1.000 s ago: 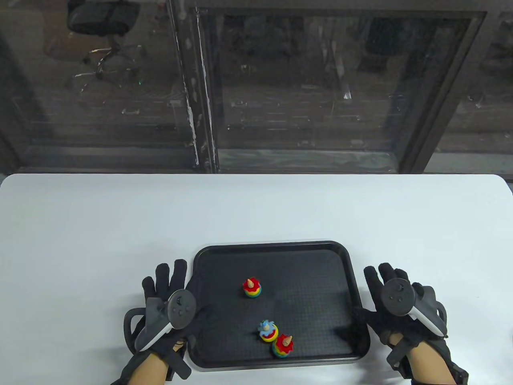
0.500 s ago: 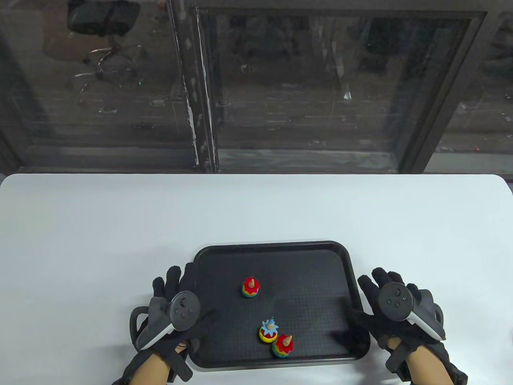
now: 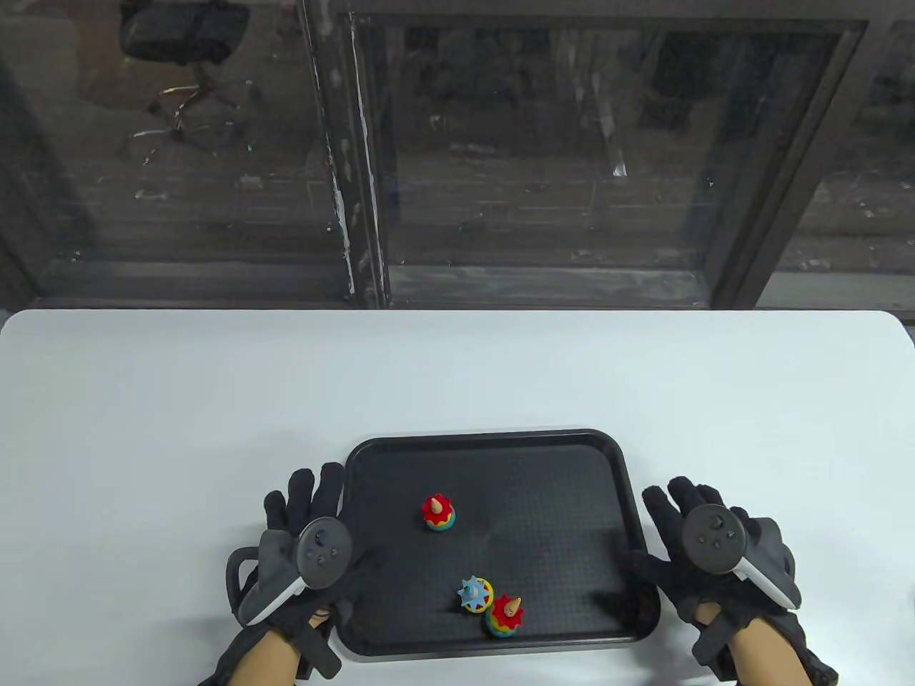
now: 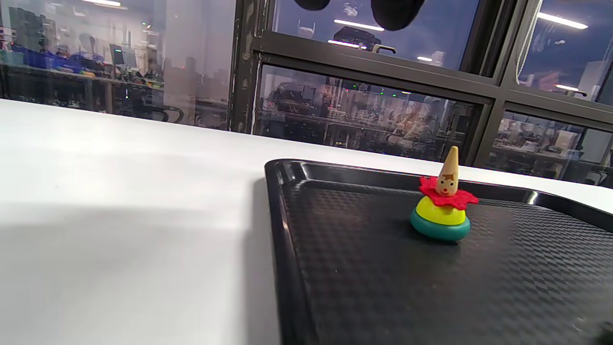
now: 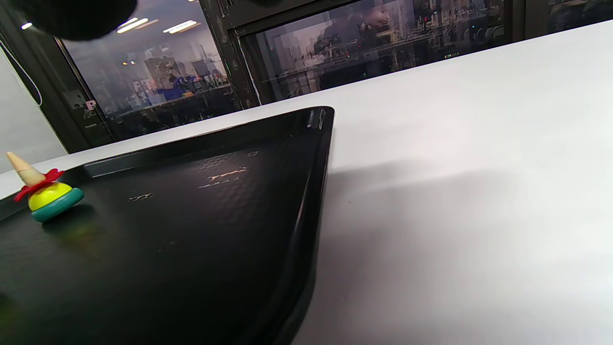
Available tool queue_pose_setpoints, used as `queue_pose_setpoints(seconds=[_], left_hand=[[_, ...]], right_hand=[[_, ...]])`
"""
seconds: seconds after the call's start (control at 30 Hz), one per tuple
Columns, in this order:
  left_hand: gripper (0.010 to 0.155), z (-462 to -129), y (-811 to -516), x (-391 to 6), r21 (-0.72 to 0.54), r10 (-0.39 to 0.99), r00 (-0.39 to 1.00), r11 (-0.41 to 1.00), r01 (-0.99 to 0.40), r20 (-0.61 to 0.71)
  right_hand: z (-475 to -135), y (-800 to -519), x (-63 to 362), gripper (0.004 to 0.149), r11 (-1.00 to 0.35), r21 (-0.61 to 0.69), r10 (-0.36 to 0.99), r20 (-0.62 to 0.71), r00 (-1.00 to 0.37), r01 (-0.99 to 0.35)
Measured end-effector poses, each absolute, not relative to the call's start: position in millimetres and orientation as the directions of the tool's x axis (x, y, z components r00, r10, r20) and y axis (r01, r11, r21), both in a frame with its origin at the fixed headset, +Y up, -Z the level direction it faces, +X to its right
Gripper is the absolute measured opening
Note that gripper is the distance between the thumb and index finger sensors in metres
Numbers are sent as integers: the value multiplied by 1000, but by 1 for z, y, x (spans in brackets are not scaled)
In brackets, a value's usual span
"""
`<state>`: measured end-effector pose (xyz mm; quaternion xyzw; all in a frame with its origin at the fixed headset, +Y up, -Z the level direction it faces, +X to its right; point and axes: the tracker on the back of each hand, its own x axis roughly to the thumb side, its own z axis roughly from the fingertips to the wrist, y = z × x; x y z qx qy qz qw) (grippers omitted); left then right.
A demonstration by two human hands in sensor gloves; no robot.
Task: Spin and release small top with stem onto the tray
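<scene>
On the textured black plastic tray point(image 3: 622, 486), 3 cone-stemmed, frilly-collared tops point(image 3: 437, 511) sit loose while the left hand point(image 3: 304, 550) and right hand point(image 3: 704, 550) lie spread, holding nothing.

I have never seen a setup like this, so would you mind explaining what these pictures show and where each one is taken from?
There is no robot here: a person wears black sensor gloves, with a grey tracker strapped to the back of each hand. The large picture looks down on a white table. The left hand lies at the left edge of a black tray, the right hand at its right edge. Both are open and hold nothing.

Three small colourful tops stand on the tray: a red-collared top alone near the middle, and close to the near edge a blue-collared top right beside another red-collared top.

The other two pictures come from cameras on the wrists, low over the table. The left wrist view shows the lone top upright; the right wrist view shows it leaning.
</scene>
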<state>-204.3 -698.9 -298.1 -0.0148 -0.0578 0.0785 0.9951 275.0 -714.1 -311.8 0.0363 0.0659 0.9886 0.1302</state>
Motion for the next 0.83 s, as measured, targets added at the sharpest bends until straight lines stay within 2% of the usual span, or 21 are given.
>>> queue_pose_setpoints(seconds=[0.27,0.5,0.73,0.83], left_hand=[[85,-300,-702,-206,-74,166,981,984,-159,104],[84,-301,-700,-201,-51,162,977,986,-157,141],[83,-306,-698,-199,-45,227,966,974,-223,125],[83,-305,-704,-195,-69,173,976,984,-165,135]], right_hand=[[-312,-714,273,87,-955,159,262,58,-963,-250],[-313,-713,272,86,-957,158,255,64,-965,-243],[-315,-715,278,84,-945,168,289,32,-957,-280],[-309,-713,274,81,-931,191,331,76,-941,-312]])
